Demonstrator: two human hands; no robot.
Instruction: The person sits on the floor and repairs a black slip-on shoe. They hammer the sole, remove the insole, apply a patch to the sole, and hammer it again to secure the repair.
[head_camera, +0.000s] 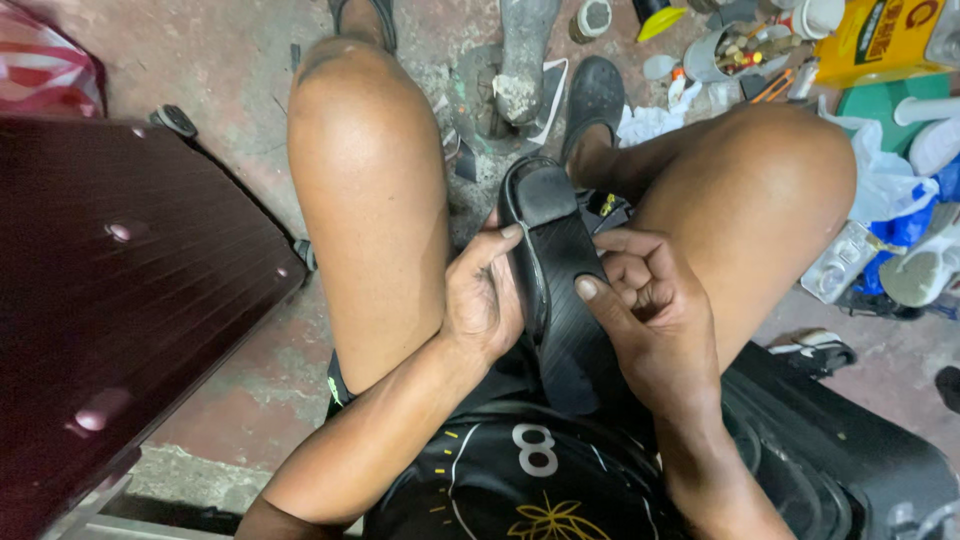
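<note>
While both hands clamp it mid-frame, left hand (485, 300) on its left edge, right hand (650, 305) thumb pressing the sole, the black shoe (555, 270) lies sole-up between the knees, long axis running up the frame, heel toward the cluttered floor (250, 60).

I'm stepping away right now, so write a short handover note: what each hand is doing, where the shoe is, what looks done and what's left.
Left hand: grip on the left edge of the black rubber-soled shoe, thumb on the sole.
Right hand: thumb pressed on the ribbed sole, fingers curled at the right edge.
Shoe: sole up between the knees, heel pointing away, over the lap.
Done: sole sits on the shoe; whether it is bonded cannot be told.
Left: probably pressing along the edges; the left seam looks slightly open.
Nearby: grey container of small tools on the concrete floor ahead.
</note>
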